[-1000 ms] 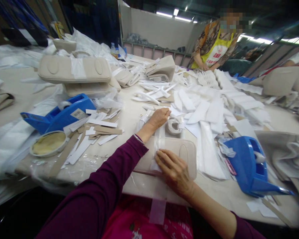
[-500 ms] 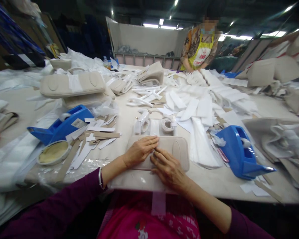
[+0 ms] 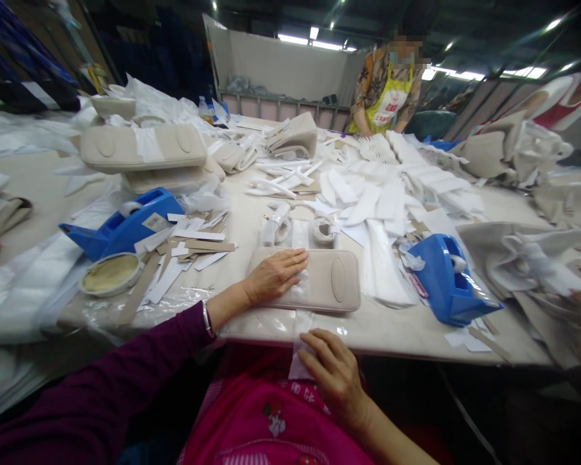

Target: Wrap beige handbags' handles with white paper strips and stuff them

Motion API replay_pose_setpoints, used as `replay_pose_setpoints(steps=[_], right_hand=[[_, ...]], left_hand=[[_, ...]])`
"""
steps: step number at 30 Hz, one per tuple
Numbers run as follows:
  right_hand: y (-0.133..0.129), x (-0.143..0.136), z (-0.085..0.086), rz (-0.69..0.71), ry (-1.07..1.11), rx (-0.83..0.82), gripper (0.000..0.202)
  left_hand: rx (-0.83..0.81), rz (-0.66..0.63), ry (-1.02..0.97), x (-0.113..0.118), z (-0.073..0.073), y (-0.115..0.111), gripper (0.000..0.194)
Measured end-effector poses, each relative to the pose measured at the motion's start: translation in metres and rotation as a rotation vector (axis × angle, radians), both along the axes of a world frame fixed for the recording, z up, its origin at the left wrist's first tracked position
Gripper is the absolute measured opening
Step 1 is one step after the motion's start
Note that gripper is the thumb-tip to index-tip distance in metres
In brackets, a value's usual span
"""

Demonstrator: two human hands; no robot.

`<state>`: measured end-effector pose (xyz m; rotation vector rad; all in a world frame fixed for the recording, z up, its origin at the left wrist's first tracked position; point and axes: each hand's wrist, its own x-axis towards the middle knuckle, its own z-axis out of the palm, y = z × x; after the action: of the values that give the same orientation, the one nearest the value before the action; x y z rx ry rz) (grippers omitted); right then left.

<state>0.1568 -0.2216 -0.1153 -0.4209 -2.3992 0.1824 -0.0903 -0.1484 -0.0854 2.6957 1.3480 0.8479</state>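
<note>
A beige bag-like piece (image 3: 326,281) with a stitched oval on its right part lies flat at the table's front. My left hand (image 3: 278,274) rests flat on its left half, fingers stretched out and together. A thin white wrapping strip (image 3: 297,368) runs under the bag, over the table edge and down in front of the apron. My right hand (image 3: 336,378) is at the strip's hanging part, fingers bent over it; the thumb is hidden. Behind the bag lie two wrapped strap coils (image 3: 324,227), with the strip's far end between them.
Blue tape dispensers stand left (image 3: 126,223) and right (image 3: 448,278). Cut paper and card pieces (image 3: 188,252), white foam sheets (image 3: 387,258) and a banded beige bag (image 3: 142,147) cover the table. A co-worker (image 3: 385,90) in a yellow apron stands opposite; others' hands show at both sides.
My right hand has left the bag and moved down toward me to the hanging strip. My left hand stays on the bag. The whole view has shifted slightly.
</note>
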Motion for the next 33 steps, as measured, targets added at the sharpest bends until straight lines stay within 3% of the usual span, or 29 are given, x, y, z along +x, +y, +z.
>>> replay_pose_setpoints(steps=[5,10,13,16,19,21,25,28,33], right_hand=[[-0.007,-0.008,0.024,-0.014,0.03,-0.046,0.023],[-0.017,-0.013,0.024,-0.016,-0.024,-0.044,0.023],[-0.016,-0.019,0.035,0.015,-0.033,-0.07,0.025],[0.006,-0.03,0.058,0.001,0.008,-0.154,0.027],[0.052,-0.049,0.075,-0.102,0.088,-0.258,0.024],[0.085,-0.063,0.074,-0.186,0.122,-0.304,0.02],[0.132,-0.084,0.053,-0.28,0.104,-0.349,0.018],[0.142,-0.089,0.043,-0.315,0.061,-0.317,0.015],[0.143,-0.09,0.046,-0.335,-0.069,-0.231,0.012]], left_hand=[[0.038,0.032,0.034,0.001,0.0,-0.003,0.044],[0.029,0.048,0.035,0.002,-0.004,-0.002,0.042],[0.029,0.048,0.019,0.002,-0.006,-0.001,0.043],[0.034,0.057,0.014,0.002,-0.007,-0.001,0.043],[0.036,0.058,0.017,0.001,-0.008,-0.003,0.045],[0.038,0.051,-0.017,0.001,-0.009,-0.006,0.048],[-0.007,0.053,-0.127,-0.002,-0.009,-0.01,0.043],[-0.06,0.136,-0.244,-0.003,-0.009,-0.011,0.046],[-0.092,0.16,-0.302,-0.002,-0.01,-0.009,0.055]])
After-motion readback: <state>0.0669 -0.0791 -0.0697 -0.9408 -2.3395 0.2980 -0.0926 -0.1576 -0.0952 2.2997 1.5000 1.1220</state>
